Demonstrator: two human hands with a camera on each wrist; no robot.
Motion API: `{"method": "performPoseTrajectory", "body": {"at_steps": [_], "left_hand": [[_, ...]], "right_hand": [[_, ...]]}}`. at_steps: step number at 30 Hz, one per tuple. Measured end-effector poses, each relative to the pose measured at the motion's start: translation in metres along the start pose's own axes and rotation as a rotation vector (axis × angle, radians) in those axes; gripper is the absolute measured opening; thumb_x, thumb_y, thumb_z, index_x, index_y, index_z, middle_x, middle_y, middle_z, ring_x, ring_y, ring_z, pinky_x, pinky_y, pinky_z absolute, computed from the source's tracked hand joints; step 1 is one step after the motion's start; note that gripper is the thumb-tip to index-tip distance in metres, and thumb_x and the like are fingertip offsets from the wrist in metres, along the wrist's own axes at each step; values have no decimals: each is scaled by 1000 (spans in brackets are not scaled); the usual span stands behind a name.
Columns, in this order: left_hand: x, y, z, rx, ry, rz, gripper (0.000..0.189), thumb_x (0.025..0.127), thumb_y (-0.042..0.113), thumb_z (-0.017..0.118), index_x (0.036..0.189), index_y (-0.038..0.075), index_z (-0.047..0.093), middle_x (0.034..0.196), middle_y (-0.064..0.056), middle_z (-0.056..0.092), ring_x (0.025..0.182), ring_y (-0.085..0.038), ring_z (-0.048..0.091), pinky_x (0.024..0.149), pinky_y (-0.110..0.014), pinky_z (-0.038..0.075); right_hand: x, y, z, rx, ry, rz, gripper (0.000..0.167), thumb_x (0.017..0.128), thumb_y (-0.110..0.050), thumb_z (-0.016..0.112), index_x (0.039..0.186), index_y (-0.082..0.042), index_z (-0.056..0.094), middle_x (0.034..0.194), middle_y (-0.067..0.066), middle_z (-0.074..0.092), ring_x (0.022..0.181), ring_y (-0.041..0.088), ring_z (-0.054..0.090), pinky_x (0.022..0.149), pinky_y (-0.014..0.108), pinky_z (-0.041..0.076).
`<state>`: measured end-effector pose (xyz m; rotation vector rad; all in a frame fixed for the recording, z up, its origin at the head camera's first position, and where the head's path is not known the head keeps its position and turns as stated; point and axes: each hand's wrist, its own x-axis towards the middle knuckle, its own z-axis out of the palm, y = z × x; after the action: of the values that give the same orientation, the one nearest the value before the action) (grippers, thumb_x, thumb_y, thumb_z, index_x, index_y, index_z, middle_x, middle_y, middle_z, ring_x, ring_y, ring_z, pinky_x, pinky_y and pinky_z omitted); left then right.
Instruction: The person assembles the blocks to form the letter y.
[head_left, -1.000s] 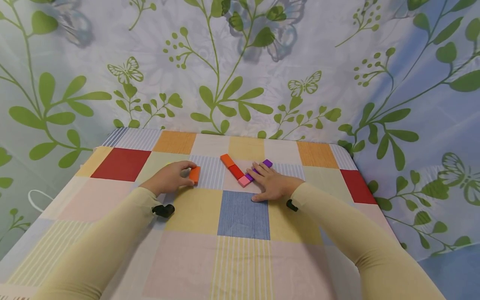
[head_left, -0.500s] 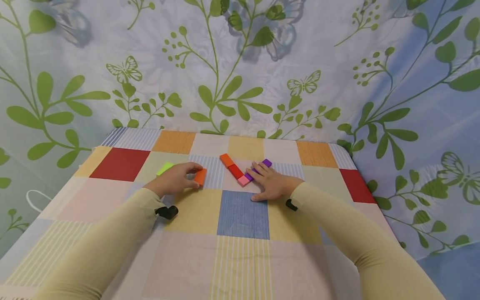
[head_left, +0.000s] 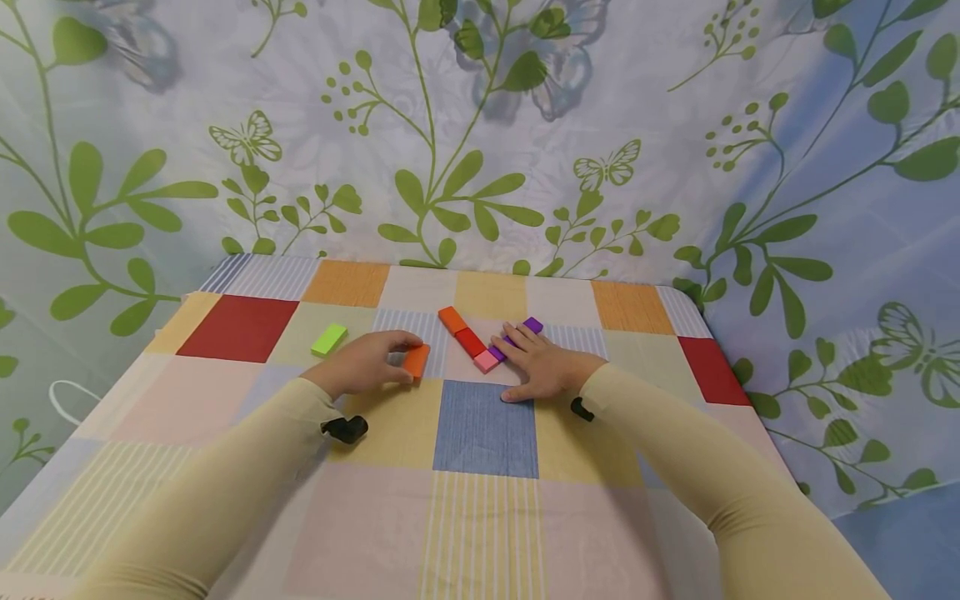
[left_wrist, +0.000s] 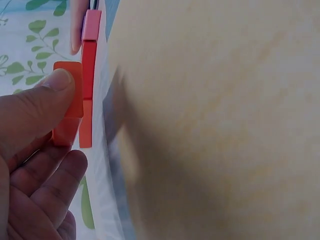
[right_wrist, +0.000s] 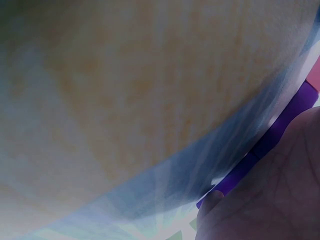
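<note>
**Left hand [head_left: 366, 363] pinching a flat orange rectangular block [head_left: 417, 362]; right hand [head_left: 543, 367] spread over a purple block row [head_left: 533, 325]**

Left: thumb on one face, fingers behind, gap only as wide as the block. Left wrist view shows the thumb tip pressed on the upper part of the face, lower fingers curled beneath. Block sits left of the V of blocks, apart from it in head view. Can't tell if its lower edge touches the cloth.

Right: fingers extended and splayed, nothing gripped. They lie across the purple row; thumb angled out toward the person, tip at the blue patch. Right wrist view shows a seam in the purple row, so it reads as two pieces end to end.

V layout: second orange rectangular block [head_left: 452, 321] at the far left end, then a red rectangular block [head_left: 471, 342], then a small pink block [head_left: 486, 360] at the near corner. Purple runs from there toward far right.

Lime-green rectangular block [head_left: 330, 340] lies alone just beyond the left wrist.

Surface: patchwork-print tablecloth [head_left: 487, 533]. Behind: pale curtain with green leaf print [head_left: 300, 100]. Cream sleeves [head_left: 217, 483] on both arms.
</note>
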<state>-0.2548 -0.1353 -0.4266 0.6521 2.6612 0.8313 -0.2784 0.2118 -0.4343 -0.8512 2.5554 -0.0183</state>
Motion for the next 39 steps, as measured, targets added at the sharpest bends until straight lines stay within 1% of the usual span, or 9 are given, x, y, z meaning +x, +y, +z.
{"method": "performPoseTrajectory", "body": {"at_steps": [5, 15, 21, 31, 35, 39], "left_hand": [[2, 5, 5, -3, -2, 20, 61, 92, 25, 83, 147, 14, 59, 150, -7, 61, 141, -33, 54, 122, -54, 41], [6, 16, 12, -16, -31, 1, 60, 92, 24, 82, 147, 17, 59, 149, -6, 61, 141, -32, 55, 122, -54, 41], [11, 20, 19, -10, -51, -6, 60, 92, 25, 82, 148, 20, 60, 149, -5, 61, 141, -31, 55, 121, -54, 42], [16, 32, 28, 44, -79, 65, 56, 93, 22, 81, 145, 16, 62, 149, -6, 62, 142, -31, 54, 123, -52, 40], [20, 37, 32, 56, -94, 70, 54, 93, 21, 82, 144, 17, 63, 148, -6, 63, 142, -31, 55, 123, -51, 40], [23, 39, 36, 72, -106, 83, 54, 93, 22, 82, 143, 17, 64, 145, -6, 65, 136, -29, 58, 121, -50, 42]], "right_hand": [[0, 1, 1, -5, 4, 1, 112, 92, -74, 60, 171, -25, -1, 179, 10, -11, 165, 36, -12, 133, 58, 3], [1, 2, 2, -14, 5, -5, 111, 92, -74, 59, 171, -24, -2, 178, 10, -12, 165, 36, -13, 133, 57, 3], [0, 1, 1, -8, 7, -4, 111, 92, -74, 59, 171, -24, -2, 178, 10, -11, 165, 36, -13, 133, 57, 3], [1, 3, 2, -4, 14, -4, 111, 91, -75, 59, 171, -25, 0, 179, 10, -10, 165, 37, -12, 133, 57, 3], [1, 3, 2, -3, 11, -2, 112, 91, -75, 59, 171, -25, -1, 179, 10, -11, 165, 36, -12, 133, 57, 3], [1, 3, 2, -15, 11, -7, 111, 92, -75, 59, 171, -24, -2, 178, 10, -11, 165, 36, -12, 133, 57, 3]]}}
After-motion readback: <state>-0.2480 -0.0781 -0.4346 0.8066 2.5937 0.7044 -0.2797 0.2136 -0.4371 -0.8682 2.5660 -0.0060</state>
